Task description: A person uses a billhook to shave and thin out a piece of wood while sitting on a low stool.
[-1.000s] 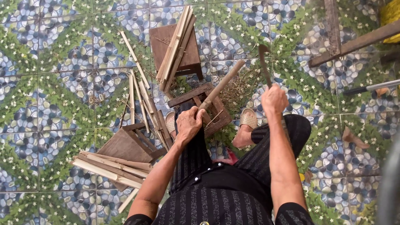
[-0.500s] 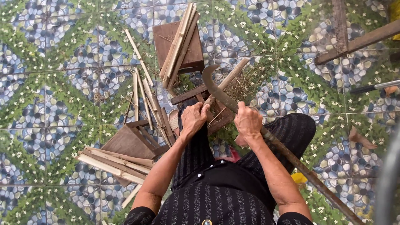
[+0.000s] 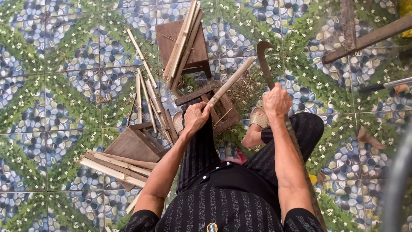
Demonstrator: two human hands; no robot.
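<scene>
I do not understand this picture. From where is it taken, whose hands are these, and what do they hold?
The picture comes from a camera worn on a person's head, looking down at their own lap and hands. The person sits above a tiled floor with a pebble and flower pattern. The left hand grips a bamboo stick resting on a small wooden stool. The right hand holds a long knife with a hooked tip, raised beside the stick. Split bamboo strips lie on a second stool, and more strips on a third.
</scene>
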